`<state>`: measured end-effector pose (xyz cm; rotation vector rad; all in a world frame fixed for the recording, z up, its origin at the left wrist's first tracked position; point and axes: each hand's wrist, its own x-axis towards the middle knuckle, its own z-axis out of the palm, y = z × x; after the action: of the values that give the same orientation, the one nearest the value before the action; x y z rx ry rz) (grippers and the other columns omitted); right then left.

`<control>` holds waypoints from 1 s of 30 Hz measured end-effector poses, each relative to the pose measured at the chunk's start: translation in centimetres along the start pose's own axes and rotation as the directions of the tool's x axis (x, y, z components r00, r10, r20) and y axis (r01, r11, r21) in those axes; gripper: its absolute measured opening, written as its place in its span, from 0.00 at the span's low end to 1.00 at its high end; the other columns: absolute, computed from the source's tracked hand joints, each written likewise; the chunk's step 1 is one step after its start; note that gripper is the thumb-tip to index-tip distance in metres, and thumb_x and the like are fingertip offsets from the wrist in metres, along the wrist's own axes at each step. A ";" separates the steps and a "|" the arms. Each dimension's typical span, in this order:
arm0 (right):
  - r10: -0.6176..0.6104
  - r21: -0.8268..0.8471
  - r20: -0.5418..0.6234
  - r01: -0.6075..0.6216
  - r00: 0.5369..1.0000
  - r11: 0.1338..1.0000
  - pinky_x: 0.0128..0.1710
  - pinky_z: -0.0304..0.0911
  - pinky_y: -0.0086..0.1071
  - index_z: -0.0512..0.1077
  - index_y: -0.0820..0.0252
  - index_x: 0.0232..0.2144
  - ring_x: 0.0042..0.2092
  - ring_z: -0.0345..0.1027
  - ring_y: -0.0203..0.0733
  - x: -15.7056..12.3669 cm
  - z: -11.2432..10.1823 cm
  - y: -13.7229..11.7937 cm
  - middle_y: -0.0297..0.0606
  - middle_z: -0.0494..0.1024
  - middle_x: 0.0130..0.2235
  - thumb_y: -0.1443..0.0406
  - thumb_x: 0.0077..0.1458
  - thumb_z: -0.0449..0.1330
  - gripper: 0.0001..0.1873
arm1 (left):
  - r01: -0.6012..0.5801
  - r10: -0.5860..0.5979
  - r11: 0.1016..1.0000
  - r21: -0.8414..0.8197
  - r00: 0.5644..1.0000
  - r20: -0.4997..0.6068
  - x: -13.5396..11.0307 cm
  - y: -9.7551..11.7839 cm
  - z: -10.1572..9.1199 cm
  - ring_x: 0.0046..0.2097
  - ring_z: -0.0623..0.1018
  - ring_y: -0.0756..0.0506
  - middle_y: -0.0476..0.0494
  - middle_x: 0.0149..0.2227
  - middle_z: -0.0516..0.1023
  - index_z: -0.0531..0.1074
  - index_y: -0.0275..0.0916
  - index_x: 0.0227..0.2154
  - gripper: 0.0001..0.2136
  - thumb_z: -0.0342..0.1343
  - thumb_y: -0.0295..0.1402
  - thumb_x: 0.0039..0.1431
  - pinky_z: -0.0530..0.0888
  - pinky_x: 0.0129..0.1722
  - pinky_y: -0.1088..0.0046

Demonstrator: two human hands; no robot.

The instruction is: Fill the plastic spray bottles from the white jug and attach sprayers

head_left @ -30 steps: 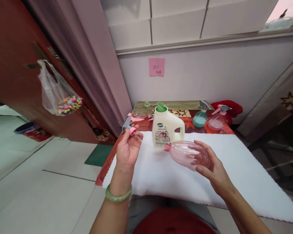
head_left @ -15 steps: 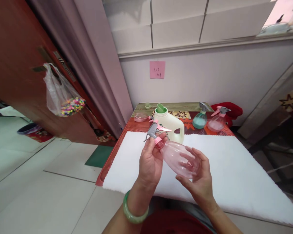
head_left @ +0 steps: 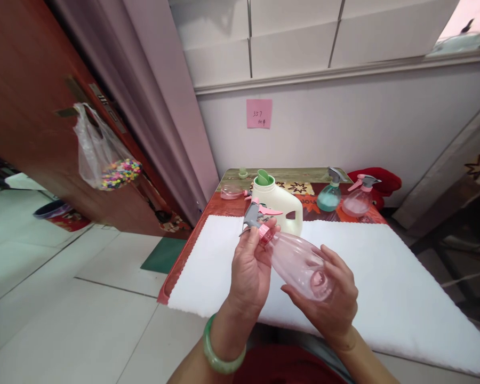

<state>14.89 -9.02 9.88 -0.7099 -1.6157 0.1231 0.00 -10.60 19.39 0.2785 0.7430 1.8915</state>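
Note:
My right hand (head_left: 331,296) cradles a clear pink spray bottle (head_left: 298,261), tilted with its neck up and to the left. My left hand (head_left: 251,266) pinches the grey and pink trigger sprayer head (head_left: 256,216) at the pink collar, which sits on the bottle's neck. Both hands hover above a white towel (head_left: 384,288) spread on the table. A green bangle (head_left: 220,354) circles my left wrist.
Behind my hands stands a cream detergent jug (head_left: 278,205) with a green cap. A teal spray bottle (head_left: 328,194) and a pink spray bottle (head_left: 358,197) stand at the back right. Another pink bottle (head_left: 232,191) lies at the back left. A bag of beads (head_left: 108,154) hangs on the door.
My left hand brought the sprayer head from the left over to the bottle's neck. My right hand drew the bottle closer and tilted its neck upward.

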 end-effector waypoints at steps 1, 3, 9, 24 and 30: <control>-0.030 -0.009 -0.010 0.030 1.000 1.000 0.51 0.79 0.57 0.64 0.52 0.62 0.56 0.77 0.59 0.0 0.0 0.1 0.51 0.72 0.62 0.58 0.44 0.80 0.47 | -0.002 0.002 1.000 -0.002 1.000 0.004 0.0 -0.1 0.0 0.45 0.85 0.43 0.36 0.46 0.86 0.82 0.36 0.39 0.08 0.66 0.36 0.62 0.78 0.52 0.66; -0.083 -0.028 -0.033 0.082 0.996 0.996 0.48 0.82 0.53 0.65 0.53 0.60 0.56 0.77 0.57 0.0 0.1 0.2 0.51 0.73 0.61 0.59 0.44 0.80 0.45 | -0.025 0.025 1.000 0.001 1.000 0.013 -0.1 -0.4 0.0 0.46 0.85 0.43 0.37 0.45 0.87 0.83 0.37 0.38 0.09 0.68 0.37 0.60 0.78 0.53 0.66; -0.211 -0.110 -0.079 0.202 0.974 0.973 0.44 0.84 0.47 0.65 0.53 0.60 0.57 0.77 0.54 -0.1 0.5 0.4 0.49 0.72 0.64 0.66 0.41 0.82 0.47 | -0.102 0.100 0.992 0.069 0.994 0.041 -0.2 -0.7 -0.2 0.47 0.84 0.43 0.39 0.42 0.87 0.83 0.37 0.36 0.11 0.69 0.40 0.59 0.76 0.55 0.65; -0.141 -0.237 0.049 0.148 0.989 0.960 0.45 0.84 0.51 0.63 0.40 0.64 0.57 0.77 0.60 -0.4 -0.5 -1.1 0.43 0.68 0.68 0.62 0.43 0.80 0.49 | -0.205 0.199 0.972 0.115 0.978 0.063 -0.7 -0.7 -0.2 0.46 0.83 0.41 0.43 0.38 0.84 0.83 0.39 0.34 0.12 0.68 0.44 0.59 0.74 0.58 0.59; 0.051 -0.141 0.030 -0.046 0.998 0.989 0.46 0.82 0.51 0.61 0.46 0.67 0.56 0.77 0.61 -0.1 0.0 -2.5 0.48 0.75 0.62 0.55 0.43 0.80 0.52 | -0.232 0.217 0.965 0.125 0.969 0.121 -0.6 -0.5 -0.4 0.47 0.83 0.41 0.43 0.38 0.84 0.83 0.39 0.35 0.12 0.68 0.44 0.60 0.74 0.58 0.57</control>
<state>14.01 -11.08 10.99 -0.8594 -1.6514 0.0574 0.49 -11.15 18.88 0.5684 0.7979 2.0229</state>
